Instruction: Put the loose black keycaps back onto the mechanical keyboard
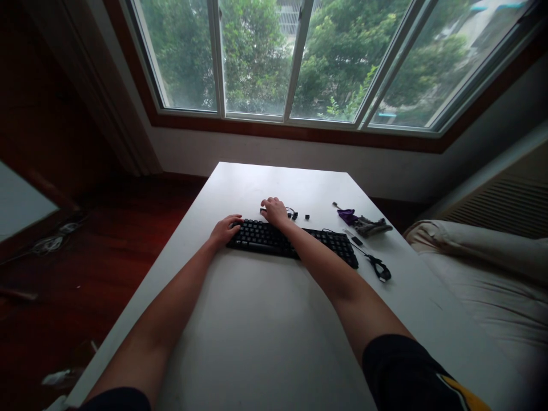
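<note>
One keyboard [295, 240], two hands [225, 229], one table [265, 331], one cable [377, 265]

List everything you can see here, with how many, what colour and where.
keyboard: one, black, middle of the table
table: one, white, under the window
small parts: a few, black, just beyond the keyboard
purple item: one, far right of the keyboard
grey item: one, beside the purple item
cable: one, black, off the keyboard's right end
window: one, white frames, trees outside
bedding: pale, right edge
left hand: on the keyboard's left end
right hand: at the keyboard's far edge
</note>
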The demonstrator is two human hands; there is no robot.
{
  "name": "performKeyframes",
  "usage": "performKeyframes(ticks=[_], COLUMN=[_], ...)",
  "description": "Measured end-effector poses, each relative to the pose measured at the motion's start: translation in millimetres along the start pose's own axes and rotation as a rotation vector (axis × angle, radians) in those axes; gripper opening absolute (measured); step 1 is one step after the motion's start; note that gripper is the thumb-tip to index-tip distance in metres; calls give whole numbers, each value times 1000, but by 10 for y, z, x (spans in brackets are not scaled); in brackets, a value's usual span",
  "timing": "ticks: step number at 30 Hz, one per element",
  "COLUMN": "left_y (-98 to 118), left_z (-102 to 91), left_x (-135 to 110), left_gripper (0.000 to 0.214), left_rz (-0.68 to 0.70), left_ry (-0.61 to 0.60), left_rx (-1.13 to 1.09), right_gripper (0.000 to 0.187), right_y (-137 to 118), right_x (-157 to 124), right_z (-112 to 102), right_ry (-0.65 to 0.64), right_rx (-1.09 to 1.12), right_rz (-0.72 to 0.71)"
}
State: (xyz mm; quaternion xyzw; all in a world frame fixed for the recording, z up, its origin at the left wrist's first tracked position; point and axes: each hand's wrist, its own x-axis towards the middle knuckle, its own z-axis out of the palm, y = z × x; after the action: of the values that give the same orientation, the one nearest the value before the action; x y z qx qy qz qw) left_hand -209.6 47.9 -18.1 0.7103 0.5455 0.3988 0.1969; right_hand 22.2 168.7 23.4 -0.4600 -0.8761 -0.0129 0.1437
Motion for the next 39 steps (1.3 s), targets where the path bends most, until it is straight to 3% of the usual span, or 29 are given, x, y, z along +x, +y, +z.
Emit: performKeyframes(ticks=[6,11,19,29,34,39], left_y=[26,35,14,41,56,38], left_z=[-14,-27,-13,-2,2,-4], left_x=[3,5,-2,-9,-9,-10], left_gripper=[27,27,26,27,26,26], left_rz=[-20,-6,-3,-8,-14,-3], left_ry=[-9,0,-3,8,7,-2], left_rx=[-11,-15,-11,-2,-3,-3], right_gripper=[29,24,22,17,18,19], right_y=[-66,-114,-87,144,199,273], right_x=[118,103,-98,-357,-425,-399], right_z=[40,21,-105,-323,-292,-284], right_ry=[-115,-93,-24,-81,-160,-240], right_rx=[-83,-64,-17,91,227,373], right_rz=[36,10,-141,-257,-218,-57])
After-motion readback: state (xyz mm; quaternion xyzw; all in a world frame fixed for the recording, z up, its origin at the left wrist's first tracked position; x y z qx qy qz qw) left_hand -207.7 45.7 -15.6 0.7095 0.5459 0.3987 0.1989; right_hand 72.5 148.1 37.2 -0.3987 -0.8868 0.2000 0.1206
